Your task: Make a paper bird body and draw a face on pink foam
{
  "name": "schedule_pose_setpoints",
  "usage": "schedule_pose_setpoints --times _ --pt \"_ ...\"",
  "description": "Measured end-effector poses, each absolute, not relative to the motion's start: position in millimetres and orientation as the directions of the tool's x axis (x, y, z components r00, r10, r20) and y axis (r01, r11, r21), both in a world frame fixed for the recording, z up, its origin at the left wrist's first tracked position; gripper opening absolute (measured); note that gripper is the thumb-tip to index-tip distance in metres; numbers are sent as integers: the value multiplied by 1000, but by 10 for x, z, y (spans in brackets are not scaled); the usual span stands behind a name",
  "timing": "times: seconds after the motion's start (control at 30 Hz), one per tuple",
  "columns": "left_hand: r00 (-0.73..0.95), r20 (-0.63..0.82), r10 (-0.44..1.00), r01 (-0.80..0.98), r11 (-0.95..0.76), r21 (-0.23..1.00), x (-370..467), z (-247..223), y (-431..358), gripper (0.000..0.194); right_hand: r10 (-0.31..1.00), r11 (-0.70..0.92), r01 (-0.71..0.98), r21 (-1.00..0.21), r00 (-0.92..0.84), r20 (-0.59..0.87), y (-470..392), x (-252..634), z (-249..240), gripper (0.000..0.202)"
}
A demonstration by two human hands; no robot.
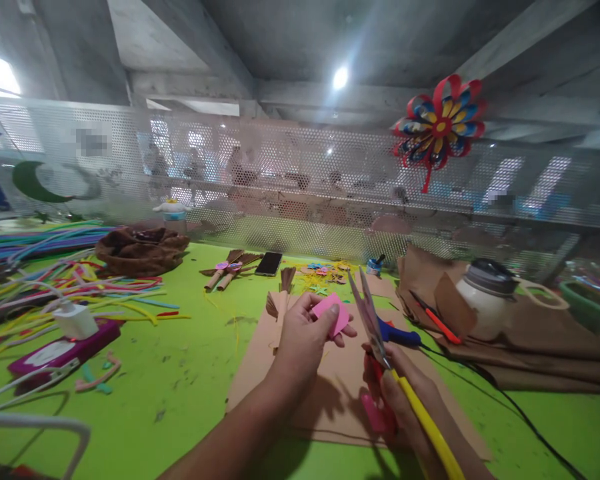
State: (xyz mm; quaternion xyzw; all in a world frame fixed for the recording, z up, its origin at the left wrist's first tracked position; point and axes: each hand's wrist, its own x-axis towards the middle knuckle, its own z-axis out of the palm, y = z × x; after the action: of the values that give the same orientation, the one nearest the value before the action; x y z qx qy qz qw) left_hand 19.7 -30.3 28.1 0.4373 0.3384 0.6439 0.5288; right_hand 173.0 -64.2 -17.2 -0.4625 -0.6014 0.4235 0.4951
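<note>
Between thumb and fingers, my left hand [307,333] pinches a small pink piece of paper [336,316] above the sheet of brown cardboard [325,413]. My right hand [405,393] is wrapped round the scissors [377,333], which have red and yellow handles. Their blades point up and away, slightly apart, to the right of the pink paper and not touching it. Another pink piece [373,411] shows under my right hand, beside the red handle. Behind my left hand lies a folded brown paper piece [279,303] with a fanned end.
A blue glue gun [400,335] with a black cord lies right of the scissors. Brown paper [545,353], a lidded jar [485,300] and a red-orange cutter [437,320] are farther right. At left are a purple power strip [97,341] and pipe cleaners [135,287]; a phone [269,264] lies behind.
</note>
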Motion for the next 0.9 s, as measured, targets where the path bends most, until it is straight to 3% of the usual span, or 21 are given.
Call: schedule_pose_setpoints --times 0.3,0.9 --pt "-41 212 976 -186 -216 958 176 269 -342 23 961 253 176 -951 -156 227 -689 1716 -142 51" --pt "20 256 966 -175 -249 953 199 324 -412 18 945 307 232 -923 -187 267 -682 1719 -177 46"
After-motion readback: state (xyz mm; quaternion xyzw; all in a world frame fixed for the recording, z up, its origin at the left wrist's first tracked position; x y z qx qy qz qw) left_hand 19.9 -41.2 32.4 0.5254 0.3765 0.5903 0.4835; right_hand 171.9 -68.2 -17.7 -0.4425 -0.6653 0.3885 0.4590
